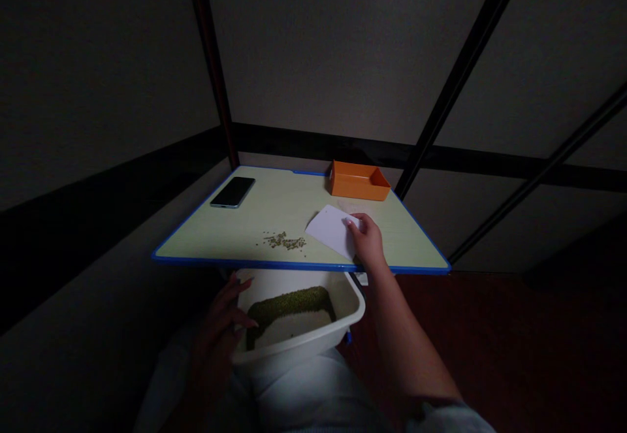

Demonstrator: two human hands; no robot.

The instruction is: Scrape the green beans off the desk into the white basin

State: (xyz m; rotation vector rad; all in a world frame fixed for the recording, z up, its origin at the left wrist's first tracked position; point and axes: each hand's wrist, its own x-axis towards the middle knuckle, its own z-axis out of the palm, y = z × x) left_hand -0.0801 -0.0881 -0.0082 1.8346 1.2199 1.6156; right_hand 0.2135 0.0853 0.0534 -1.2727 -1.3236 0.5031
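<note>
My right hand [368, 242] pinches a white card [330, 228] between thumb and fingers, holding it low over the right half of the tabletop. Just left of the card lies a small scatter of greenish grains [284, 241], close to the table's front edge. A white plastic tub [353, 315] rests at my lap, below that edge, with a heap of green grains [294, 300] along its far side. The fingers of my left hand [226, 319] hook over the tub's left rim and hold it; the thumb side is dim.
The pale tabletop [189, 237] has a blue edge strip. A dark-screened phone [233, 192] lies at its back left, and an orange open box [360, 189] stands at the back right. Panelled walls [323, 54] rise behind and to the left.
</note>
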